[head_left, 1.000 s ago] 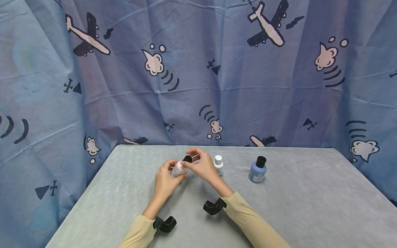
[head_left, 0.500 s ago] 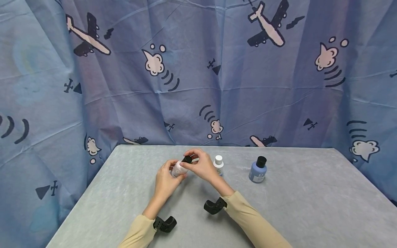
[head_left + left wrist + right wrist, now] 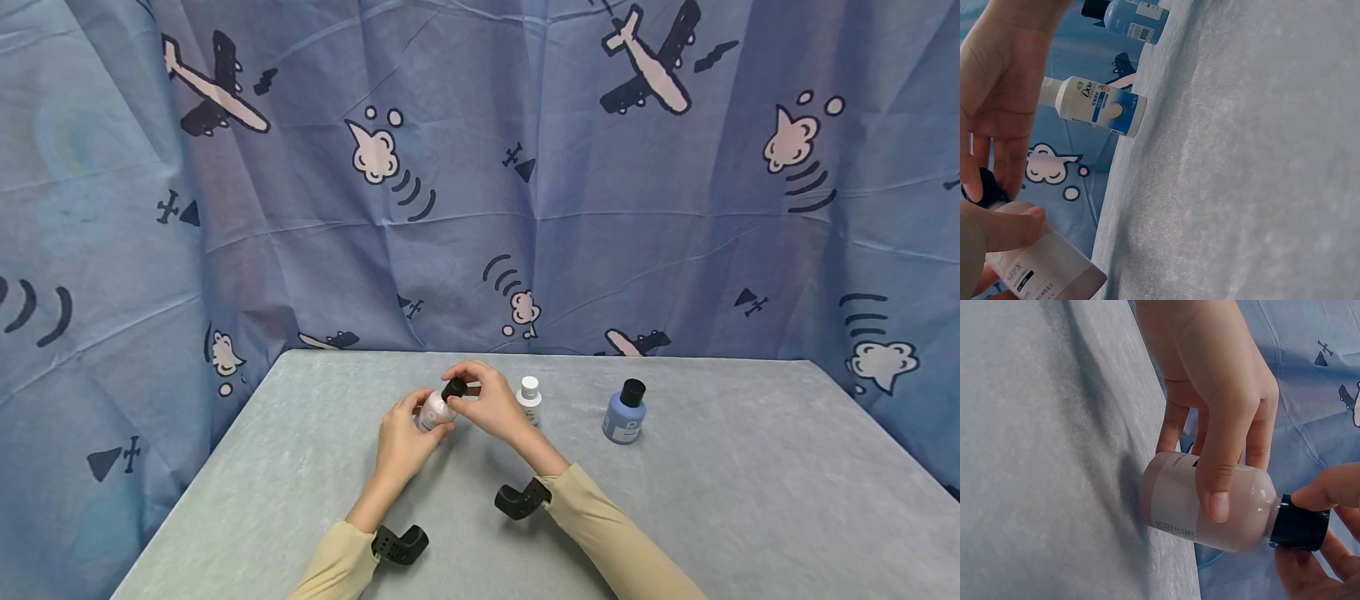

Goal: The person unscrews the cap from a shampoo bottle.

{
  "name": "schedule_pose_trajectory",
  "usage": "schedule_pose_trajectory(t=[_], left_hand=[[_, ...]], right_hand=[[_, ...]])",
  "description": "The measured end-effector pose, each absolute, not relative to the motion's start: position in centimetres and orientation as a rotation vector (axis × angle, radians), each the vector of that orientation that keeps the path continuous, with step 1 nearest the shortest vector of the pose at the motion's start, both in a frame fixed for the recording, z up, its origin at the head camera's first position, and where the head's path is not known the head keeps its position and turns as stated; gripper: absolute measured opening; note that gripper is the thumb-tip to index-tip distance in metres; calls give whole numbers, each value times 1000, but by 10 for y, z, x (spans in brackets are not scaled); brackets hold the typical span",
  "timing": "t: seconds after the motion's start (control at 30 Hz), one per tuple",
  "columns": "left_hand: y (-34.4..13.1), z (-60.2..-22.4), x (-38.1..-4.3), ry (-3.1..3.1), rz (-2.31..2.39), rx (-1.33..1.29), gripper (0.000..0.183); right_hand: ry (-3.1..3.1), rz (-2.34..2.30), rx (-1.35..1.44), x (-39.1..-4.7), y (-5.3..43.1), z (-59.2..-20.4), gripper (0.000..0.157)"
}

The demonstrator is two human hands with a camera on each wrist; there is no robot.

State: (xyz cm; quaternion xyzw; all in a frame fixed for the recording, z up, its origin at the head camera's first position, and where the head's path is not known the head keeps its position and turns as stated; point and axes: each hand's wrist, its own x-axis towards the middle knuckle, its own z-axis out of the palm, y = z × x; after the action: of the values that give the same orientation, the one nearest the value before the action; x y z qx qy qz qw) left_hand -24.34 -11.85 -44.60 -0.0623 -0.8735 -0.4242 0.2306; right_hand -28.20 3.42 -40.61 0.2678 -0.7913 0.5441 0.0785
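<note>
A small pale-pink bottle point(image 3: 433, 413) with a black cap point(image 3: 453, 388) is held tilted above the table, its cap toward the upper right. My left hand point(image 3: 402, 443) grips the bottle's body; in the right wrist view its thumb lies along the label point(image 3: 1175, 494). The fingers and thumb of my right hand point(image 3: 491, 406) pinch the black cap, which sits on the bottle's neck. Just right of this hand stands a white bottle point(image 3: 529, 405) with a white cap, partly hidden by it; the left wrist view shows its blue-and-white Dove label point(image 3: 1107, 111).
A blue bottle point(image 3: 624, 416) with a black cap stands upright farther right on the grey cloth-covered table point(image 3: 750, 483). Behind the table's far edge hangs a blue curtain point(image 3: 465, 167) with airplane prints. Black wrist devices point(image 3: 401, 544) sit on both forearms.
My right thumb has shifted down along the cap, leaving more of the cap and bottle shoulder visible. The left hand keeps its grip, and the other bottles stay in place.
</note>
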Motion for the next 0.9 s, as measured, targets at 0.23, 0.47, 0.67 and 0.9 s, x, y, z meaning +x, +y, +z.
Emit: schedule_pose_trajectory(t=[0.23, 0.47, 0.67, 0.9], left_hand=[[-118, -445, -243, -2395, -1166, -145, 54], [-117, -441, -242, -2362, -1168, -132, 53], [-117, -441, -241, -2361, -1165, -134, 55], [-116, -440, -240, -2390, -1162, -148, 55]], right_hand=[[-2410, 1656, 716, -281, 33, -405, 31], [-2492, 1600, 502, -279, 32, -405, 33], [-2504, 1593, 521, -279, 35, -405, 31], [-2460, 1619, 590, -278, 37, -403, 31]])
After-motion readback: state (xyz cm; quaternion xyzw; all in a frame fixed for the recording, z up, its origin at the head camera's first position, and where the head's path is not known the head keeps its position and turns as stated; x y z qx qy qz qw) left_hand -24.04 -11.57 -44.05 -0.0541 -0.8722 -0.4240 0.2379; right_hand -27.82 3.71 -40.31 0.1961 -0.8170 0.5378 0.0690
